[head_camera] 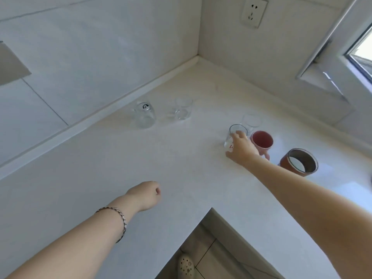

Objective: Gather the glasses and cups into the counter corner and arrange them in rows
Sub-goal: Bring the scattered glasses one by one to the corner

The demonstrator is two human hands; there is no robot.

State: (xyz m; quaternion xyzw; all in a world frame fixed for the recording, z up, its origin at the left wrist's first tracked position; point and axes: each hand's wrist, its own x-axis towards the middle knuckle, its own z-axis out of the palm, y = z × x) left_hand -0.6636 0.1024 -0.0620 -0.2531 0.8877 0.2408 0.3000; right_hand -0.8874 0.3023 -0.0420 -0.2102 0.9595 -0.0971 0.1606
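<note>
My right hand (242,149) grips a clear glass with red print (233,135) on the white counter (161,158). Right beside it stands a pink mug (261,140), and just behind it another clear glass (251,121). Farther right is a brown cup with a grey inside (300,162). Two more clear glasses stand near the back wall: an upturned one with a label on its base (144,116) and an upright one (182,109). My left hand (146,195), with a bracelet on the wrist, hovers over the near counter with fingers curled, holding nothing.
The counter corner (198,57) lies beyond the glasses where two tiled walls meet. A wall socket (254,12) sits above it. A window frame (332,63) opens on the right. The counter's inner edge (211,208) drops to the floor, where a shoe (186,265) shows.
</note>
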